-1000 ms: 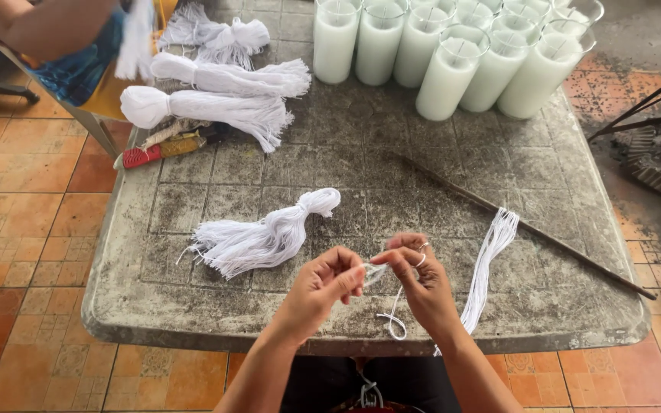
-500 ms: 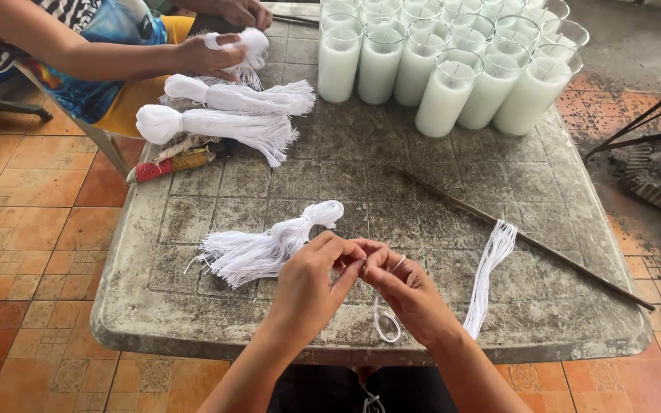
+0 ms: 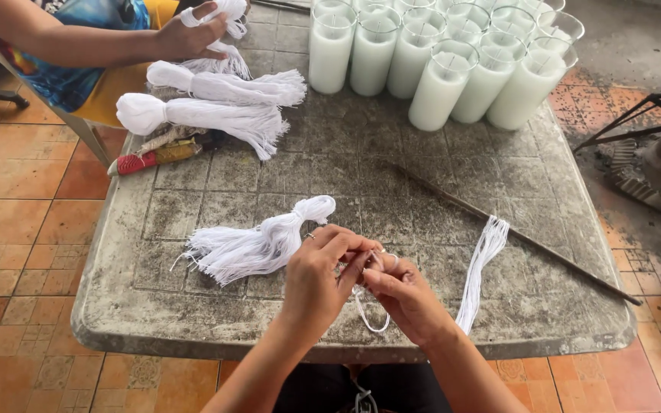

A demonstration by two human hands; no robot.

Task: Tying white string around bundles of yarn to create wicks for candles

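White string (image 3: 369, 313) partly hidden, both hands (image 3: 323, 279) pinching

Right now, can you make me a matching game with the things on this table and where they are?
Things:
1. glass candles
2. thin dark stick
3. white string
4. red-handled tool

Places:
A. at the table's left edge
B. between the left hand and right hand
C. lying slantwise on the right side
D. standing at the far edge

Pairs: 1-D, 2-C, 3-B, 4-A
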